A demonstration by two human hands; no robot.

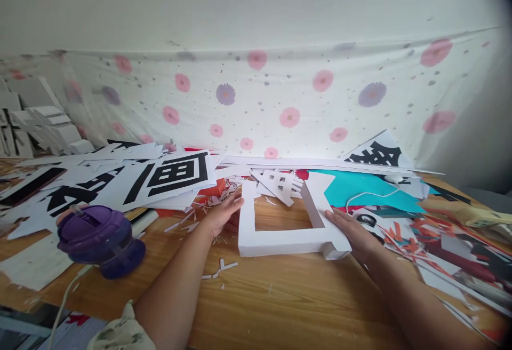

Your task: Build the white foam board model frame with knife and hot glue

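A white three-dimensional paper frame (pixel 286 240) with a square opening stands tilted above the wooden table, a small block jutting out at its lower right corner. Its left side is gripped by my left hand (pixel 222 215), thumb at the edge and the other fingers partly hidden behind. On the right, my right hand (pixel 352 232) holds the frame's side near the jutting block, fingers along the edge. Behind the frame lies a white cut-out piece with small square holes (pixel 276 185) among paper scraps.
A purple cup (pixel 100 238) stands at the left. Sheets with black characters (pixel 176 176) and a dark phone-like slab (pixel 32 185) lie at the back left. Turquoise paper (pixel 360 187), a white cable and red scraps (pixel 432 232) are on the right. A flowered cloth (pixel 280 94) hangs behind.
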